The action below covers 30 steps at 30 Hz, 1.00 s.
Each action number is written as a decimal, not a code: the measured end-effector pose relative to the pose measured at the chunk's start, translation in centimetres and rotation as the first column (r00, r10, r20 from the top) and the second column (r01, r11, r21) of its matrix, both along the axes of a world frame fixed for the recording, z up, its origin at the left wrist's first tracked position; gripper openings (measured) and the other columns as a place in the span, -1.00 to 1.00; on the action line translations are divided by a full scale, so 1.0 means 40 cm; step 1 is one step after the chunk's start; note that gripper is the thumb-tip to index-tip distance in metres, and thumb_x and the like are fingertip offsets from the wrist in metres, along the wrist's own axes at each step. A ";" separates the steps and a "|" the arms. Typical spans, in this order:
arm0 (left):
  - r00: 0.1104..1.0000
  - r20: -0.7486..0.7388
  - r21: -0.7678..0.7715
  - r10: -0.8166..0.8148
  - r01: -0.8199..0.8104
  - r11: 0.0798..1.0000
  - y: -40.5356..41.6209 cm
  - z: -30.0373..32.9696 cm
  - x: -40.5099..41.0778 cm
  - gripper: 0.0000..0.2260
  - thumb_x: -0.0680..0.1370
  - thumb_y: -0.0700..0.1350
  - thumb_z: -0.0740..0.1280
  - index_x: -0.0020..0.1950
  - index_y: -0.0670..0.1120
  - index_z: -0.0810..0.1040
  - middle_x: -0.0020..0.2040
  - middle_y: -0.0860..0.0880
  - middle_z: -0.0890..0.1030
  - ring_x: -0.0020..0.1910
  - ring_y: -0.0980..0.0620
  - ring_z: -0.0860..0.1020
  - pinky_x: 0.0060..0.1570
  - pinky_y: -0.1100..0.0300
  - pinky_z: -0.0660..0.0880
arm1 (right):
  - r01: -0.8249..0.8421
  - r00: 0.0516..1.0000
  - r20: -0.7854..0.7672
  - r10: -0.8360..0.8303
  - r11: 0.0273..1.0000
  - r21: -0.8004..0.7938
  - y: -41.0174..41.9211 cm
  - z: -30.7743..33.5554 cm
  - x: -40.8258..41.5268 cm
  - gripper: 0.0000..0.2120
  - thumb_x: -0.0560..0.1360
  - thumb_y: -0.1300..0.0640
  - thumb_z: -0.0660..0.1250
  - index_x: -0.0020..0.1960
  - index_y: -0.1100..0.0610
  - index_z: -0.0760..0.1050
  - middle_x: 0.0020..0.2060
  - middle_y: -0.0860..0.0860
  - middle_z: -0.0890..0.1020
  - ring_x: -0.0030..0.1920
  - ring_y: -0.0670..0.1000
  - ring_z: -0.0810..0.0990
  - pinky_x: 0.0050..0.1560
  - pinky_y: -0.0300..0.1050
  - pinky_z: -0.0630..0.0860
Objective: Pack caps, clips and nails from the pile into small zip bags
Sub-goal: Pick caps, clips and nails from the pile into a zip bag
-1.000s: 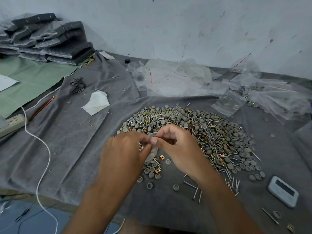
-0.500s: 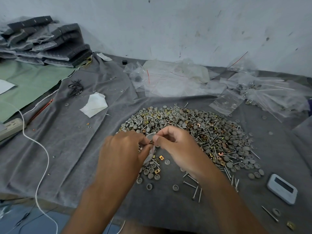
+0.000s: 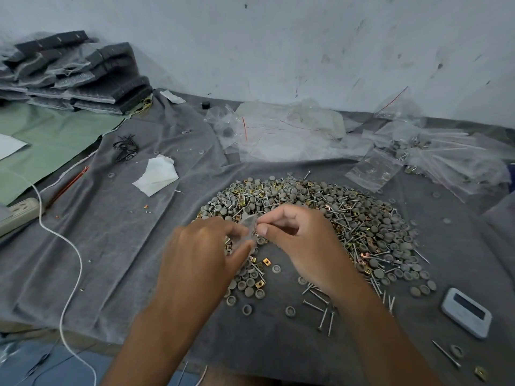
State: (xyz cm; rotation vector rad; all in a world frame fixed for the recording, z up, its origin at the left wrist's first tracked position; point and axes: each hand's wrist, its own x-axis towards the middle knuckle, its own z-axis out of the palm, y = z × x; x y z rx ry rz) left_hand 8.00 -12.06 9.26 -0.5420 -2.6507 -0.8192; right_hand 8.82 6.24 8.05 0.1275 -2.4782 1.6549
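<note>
A wide pile [image 3: 348, 218] of grey round caps, brass clips and steel nails lies on the grey cloth [image 3: 117, 246]. Both my hands meet above the pile's near left edge. My left hand [image 3: 200, 263] and my right hand [image 3: 303, 246] pinch the same small clear zip bag [image 3: 249, 228] between thumbs and fingers. The bag is blurred, and I cannot see what is inside it. Loose caps, clips and nails [image 3: 320, 305] lie scattered in front of the pile, under my wrists.
Empty clear zip bags [image 3: 289, 135] lie heaped behind the pile; bags holding parts [image 3: 451, 160] spread at the right. A white device [image 3: 466, 312] sits near right. A white folded paper [image 3: 156, 176], a power strip [image 3: 16, 215] with white cable and stacked dark packs [image 3: 75, 73] are on the left.
My hands stay together on the bag with only small finger shifts; the bag sits a little higher between my fingertips. The view has shifted slightly.
</note>
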 end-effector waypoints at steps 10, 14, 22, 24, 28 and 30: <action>0.998 0.050 0.092 -0.047 0.042 0.995 -0.003 -0.003 -0.005 -0.81 0.44 0.24 0.37 -0.12 0.17 0.68 -0.26 0.31 0.57 -0.24 0.29 0.53 -0.27 0.43 0.32 | -0.071 0.968 -0.222 0.118 0.976 0.206 -0.003 0.019 0.011 -0.86 0.53 0.14 0.45 0.08 0.03 0.67 -0.10 -0.18 0.72 -0.04 -0.25 0.66 -0.03 -0.42 0.51; 0.994 0.069 0.083 -0.084 0.078 0.993 0.001 -0.005 -0.006 -0.82 0.44 0.23 0.38 -0.13 0.19 0.68 -0.30 0.35 0.55 -0.18 0.32 0.55 -0.29 0.46 0.31 | -0.059 0.969 -0.222 0.107 0.975 0.212 0.011 0.016 0.007 -0.89 0.53 0.11 0.46 0.04 0.07 0.68 -0.15 -0.18 0.71 -0.09 -0.21 0.67 -0.08 -0.36 0.54; 0.986 0.116 0.125 -0.123 0.108 0.986 -0.001 -0.010 -0.022 -0.89 0.45 0.13 0.45 -0.12 0.15 0.71 -0.30 0.32 0.60 -0.19 0.31 0.56 -0.27 0.45 0.38 | 0.034 0.925 -0.372 0.083 0.954 0.297 0.011 -0.003 0.012 -0.89 0.53 0.12 0.45 0.01 0.15 0.65 -0.14 -0.11 0.67 -0.11 -0.19 0.61 -0.11 -0.44 0.42; 0.984 0.122 0.128 -0.133 0.117 0.985 -0.002 -0.008 -0.023 -0.90 0.46 0.12 0.45 -0.12 0.14 0.70 -0.29 0.35 0.59 -0.18 0.33 0.55 -0.24 0.45 0.39 | 0.042 0.929 -0.366 0.053 0.968 0.248 0.010 -0.010 0.013 -0.90 0.53 0.14 0.45 0.01 0.15 0.65 -0.14 -0.12 0.67 -0.12 -0.19 0.61 -0.14 -0.45 0.41; 0.981 0.138 0.111 -0.133 0.118 0.987 -0.002 -0.008 -0.025 -0.92 0.49 0.10 0.44 -0.12 0.14 0.70 -0.28 0.31 0.60 -0.17 0.31 0.56 -0.27 0.41 0.35 | 0.065 0.923 -0.382 0.040 0.963 0.260 0.000 -0.019 0.015 -0.90 0.55 0.14 0.43 0.03 0.15 0.63 -0.12 -0.12 0.64 -0.11 -0.21 0.58 -0.12 -0.45 0.39; 0.984 0.135 0.121 -0.118 0.102 0.987 0.001 -0.008 -0.026 -0.90 0.49 0.12 0.44 -0.13 0.14 0.70 -0.30 0.29 0.60 -0.17 0.30 0.56 -0.28 0.43 0.35 | 0.077 0.924 -0.380 0.032 0.961 0.267 -0.004 -0.017 0.016 -0.89 0.56 0.13 0.41 0.04 0.15 0.62 -0.11 -0.12 0.63 -0.10 -0.22 0.56 -0.11 -0.45 0.38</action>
